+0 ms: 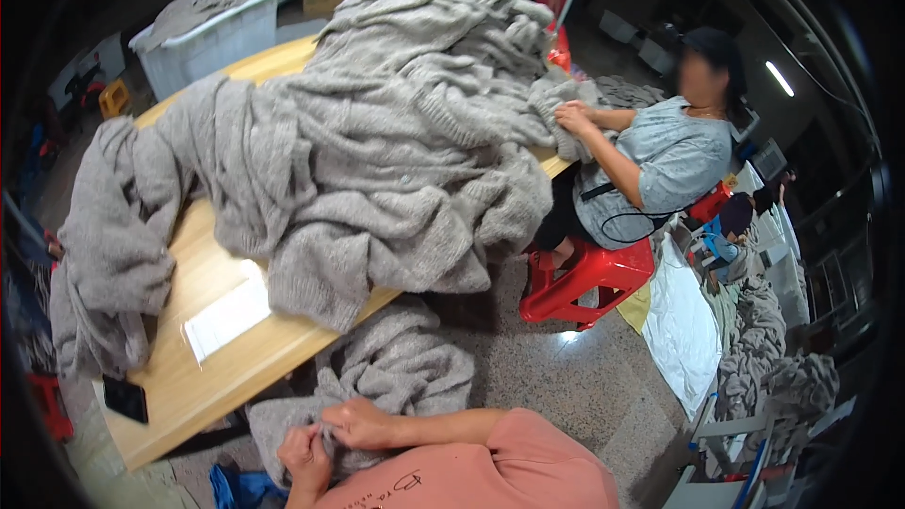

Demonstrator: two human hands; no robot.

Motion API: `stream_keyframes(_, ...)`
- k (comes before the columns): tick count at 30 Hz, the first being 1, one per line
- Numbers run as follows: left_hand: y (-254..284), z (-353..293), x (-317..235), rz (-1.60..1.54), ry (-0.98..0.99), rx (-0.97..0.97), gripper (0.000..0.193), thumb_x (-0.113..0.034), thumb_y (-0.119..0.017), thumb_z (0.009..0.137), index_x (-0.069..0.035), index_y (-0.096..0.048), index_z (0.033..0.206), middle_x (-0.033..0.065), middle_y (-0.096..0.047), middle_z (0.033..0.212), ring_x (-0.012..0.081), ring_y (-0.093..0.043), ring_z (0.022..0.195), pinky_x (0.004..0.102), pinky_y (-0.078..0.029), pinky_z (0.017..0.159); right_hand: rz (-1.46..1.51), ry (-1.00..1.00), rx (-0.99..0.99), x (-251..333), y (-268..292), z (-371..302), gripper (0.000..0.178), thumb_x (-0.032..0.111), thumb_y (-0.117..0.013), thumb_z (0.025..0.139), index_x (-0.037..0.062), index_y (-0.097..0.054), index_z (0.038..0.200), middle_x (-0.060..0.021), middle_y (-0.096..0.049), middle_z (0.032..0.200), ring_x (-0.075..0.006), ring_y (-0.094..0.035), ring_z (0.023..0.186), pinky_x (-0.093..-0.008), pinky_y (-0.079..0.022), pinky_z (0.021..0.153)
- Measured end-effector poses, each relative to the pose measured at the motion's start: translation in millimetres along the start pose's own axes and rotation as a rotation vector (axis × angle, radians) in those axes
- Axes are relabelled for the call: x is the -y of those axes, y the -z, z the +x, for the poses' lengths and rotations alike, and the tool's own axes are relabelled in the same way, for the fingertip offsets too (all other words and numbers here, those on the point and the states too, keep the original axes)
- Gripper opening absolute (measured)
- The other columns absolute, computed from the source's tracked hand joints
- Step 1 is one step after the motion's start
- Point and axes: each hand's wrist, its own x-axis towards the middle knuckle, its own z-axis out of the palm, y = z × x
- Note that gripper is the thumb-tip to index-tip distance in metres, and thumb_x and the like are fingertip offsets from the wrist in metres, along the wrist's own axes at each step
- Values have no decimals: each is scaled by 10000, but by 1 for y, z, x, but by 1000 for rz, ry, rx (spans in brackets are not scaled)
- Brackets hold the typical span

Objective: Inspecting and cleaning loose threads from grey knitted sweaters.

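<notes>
A grey knitted garment [394, 353] hangs off the table's near edge and bunches in my lap. My left hand [306, 452] is closed, pinching the knit. Right beside it, my right hand [358, 423] is also closed with its fingertips on the same fabric; anything smaller between the fingers is too small to make out. A big heap of grey knitwear [377, 160] covers most of the wooden table [212, 269] in front of me. Whether the piece I hold joins that heap is unclear.
A white paper sheet [229, 317] and a black phone [125, 400] lie on the table. At the right, a co-worker [674, 146] on a red stool [592, 278] handles grey knit. A white bin [209, 42] stands beyond; knit piles [754, 339] lie far right.
</notes>
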Motion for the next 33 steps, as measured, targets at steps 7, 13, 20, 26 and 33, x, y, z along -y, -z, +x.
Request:
stream_keyframes(7,-1,3,-3,8,200,-7,88,-15,-576,688,1,-563,773,155,-581,709,313,-562,612,342,-446,558,-116,59,-174,-8,0,7,87,51,-524,673,19,-479,739,-183,-504,685,-367,-507,583,-422,-415,499)
stream_keyframes(13,24,4,8,-129,554,45,84,-47,-619,699,19,-599,747,87,-583,628,125,-533,558,254,-408,518,-143,-246,-147,-18,39,15,236,25,-545,642,-6,-535,876,-190,-554,833,-334,-553,719,-396,-439,618)
stream_keyframes(20,23,6,7,-487,746,175,127,-97,-647,694,13,-603,741,41,-590,629,52,-510,608,219,-409,533,-223,247,81,10,39,23,309,23,-570,629,36,-533,935,-138,-538,1014,-326,-493,948,-407,-358,820)
stream_keyframes(26,24,10,3,-225,482,233,122,-117,-620,678,0,-620,711,99,-611,639,150,-582,590,270,-451,561,100,371,-95,1,-2,20,104,56,-547,642,24,-448,650,-134,-429,629,-321,-437,597,-413,-333,525)
stream_keyframes(33,10,15,4,-695,618,110,25,20,-569,650,11,-572,674,-1,-540,604,61,-465,546,206,-374,499,120,304,-214,6,2,21,71,17,-547,687,20,-476,686,-110,-440,652,-305,-440,636,-383,-361,576)
